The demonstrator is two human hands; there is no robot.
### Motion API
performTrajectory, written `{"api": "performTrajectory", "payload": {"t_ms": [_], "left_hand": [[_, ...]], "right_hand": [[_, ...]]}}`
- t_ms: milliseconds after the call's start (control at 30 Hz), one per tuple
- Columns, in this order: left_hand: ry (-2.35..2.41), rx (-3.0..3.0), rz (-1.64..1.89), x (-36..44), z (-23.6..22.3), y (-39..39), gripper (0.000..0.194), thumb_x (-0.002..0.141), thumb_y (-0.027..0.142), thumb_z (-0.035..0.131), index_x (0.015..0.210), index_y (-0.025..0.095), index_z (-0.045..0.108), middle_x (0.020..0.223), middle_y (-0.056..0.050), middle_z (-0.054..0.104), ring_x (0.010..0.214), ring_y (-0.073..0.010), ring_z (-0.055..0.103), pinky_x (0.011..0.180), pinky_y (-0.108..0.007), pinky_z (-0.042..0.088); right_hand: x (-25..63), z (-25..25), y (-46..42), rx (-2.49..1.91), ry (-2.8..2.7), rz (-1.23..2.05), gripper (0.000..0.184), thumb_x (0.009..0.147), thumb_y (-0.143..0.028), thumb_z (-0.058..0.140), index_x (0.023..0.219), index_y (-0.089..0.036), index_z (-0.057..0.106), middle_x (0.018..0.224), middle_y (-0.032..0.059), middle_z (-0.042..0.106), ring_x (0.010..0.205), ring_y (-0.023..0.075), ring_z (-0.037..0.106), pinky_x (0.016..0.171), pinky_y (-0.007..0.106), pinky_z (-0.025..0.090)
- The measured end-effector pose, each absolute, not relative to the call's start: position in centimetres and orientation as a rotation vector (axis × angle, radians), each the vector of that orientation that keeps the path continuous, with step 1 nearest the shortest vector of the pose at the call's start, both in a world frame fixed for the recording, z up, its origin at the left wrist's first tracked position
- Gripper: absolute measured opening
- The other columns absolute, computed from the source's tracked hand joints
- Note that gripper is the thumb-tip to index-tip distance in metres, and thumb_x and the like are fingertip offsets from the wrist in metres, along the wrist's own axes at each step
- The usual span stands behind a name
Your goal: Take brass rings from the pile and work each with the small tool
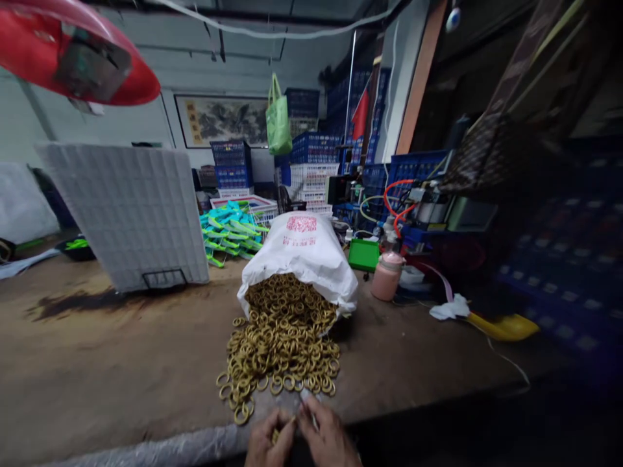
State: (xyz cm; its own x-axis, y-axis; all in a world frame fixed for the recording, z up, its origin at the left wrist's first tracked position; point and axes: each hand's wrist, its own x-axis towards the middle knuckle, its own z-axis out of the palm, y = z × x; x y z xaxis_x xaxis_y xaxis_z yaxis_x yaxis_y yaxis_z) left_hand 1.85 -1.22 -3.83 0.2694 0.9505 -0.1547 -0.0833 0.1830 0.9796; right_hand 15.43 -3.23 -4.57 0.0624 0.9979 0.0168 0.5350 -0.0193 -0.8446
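At the table's front edge my left hand (269, 439) is closed round a small gold-coloured ring (275, 436), mostly hidden by the fingers. Beside it, my right hand (325, 431) pinches a slim tool (302, 401) whose kind I cannot make out. The fingertips of both hands come close together over the edge. Just beyond them spreads a heap of gold-coloured rings (280, 353), spilling from the open mouth of a white woven sack (311, 250) that lies on its side with red print on top.
On the brown table (121, 363) a white padded panel (131, 220) stands at left. Green and blue plastic pieces (231, 230) are piled behind the sack. To the right are a green tray (363, 254), a pink jar (387, 275) and a yellow-handled object (503, 327). A red lamp (111, 58) hangs upper left.
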Motion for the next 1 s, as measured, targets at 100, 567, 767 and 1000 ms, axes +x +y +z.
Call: {"api": "performTrajectory", "payload": {"t_ms": [100,567,767,1000], "left_hand": [[1.045,1.382,0.990,1.9,-2.5,-2.2,0.030,0.071,0.040,0.057,0.052,0.018,0.056,0.054,0.000,0.048,0.056,-0.0138,0.042,0.056,-0.023,0.034],[0.986,1.046,0.748,0.3,-2.8,-3.7,0.027,0.077,0.042,0.049,0.068,0.017,0.047,0.047,0.007,0.040,0.033,-0.0036,0.030,0.032,-0.015,0.023],[0.937,0.865,0.738,0.0,-2.4,-4.0,0.027,0.075,0.043,0.053,0.072,0.017,0.046,0.054,0.007,0.043,0.034,-0.0012,0.030,0.032,-0.013,0.019],[0.887,0.757,0.834,-0.1,-2.7,-3.7,0.028,0.075,0.043,0.054,0.072,0.018,0.042,0.052,0.008,0.043,0.034,-0.0011,0.032,0.032,-0.013,0.017]], "right_hand": [[15.5,-3.4,-3.6,-1.555,-1.422,1.101,0.030,0.080,-0.042,0.040,0.068,-0.018,0.052,0.061,-0.0014,0.052,0.058,0.0107,0.048,0.056,0.019,0.037],[14.1,-2.0,-3.6,-1.547,-1.447,1.095,0.018,0.075,-0.030,0.044,0.063,-0.018,0.045,0.055,-0.0056,0.042,0.056,0.0091,0.039,0.055,0.021,0.032],[14.0,-1.8,-3.6,-1.473,-1.477,1.143,0.023,0.079,-0.034,0.039,0.065,-0.018,0.048,0.055,-0.0041,0.046,0.054,0.0099,0.044,0.055,0.021,0.034],[14.4,-2.6,-4.4,-1.680,-1.799,0.822,0.016,0.077,-0.020,0.036,0.073,-0.019,0.051,0.062,-0.0003,0.055,0.059,0.0125,0.050,0.056,0.021,0.033]]}}
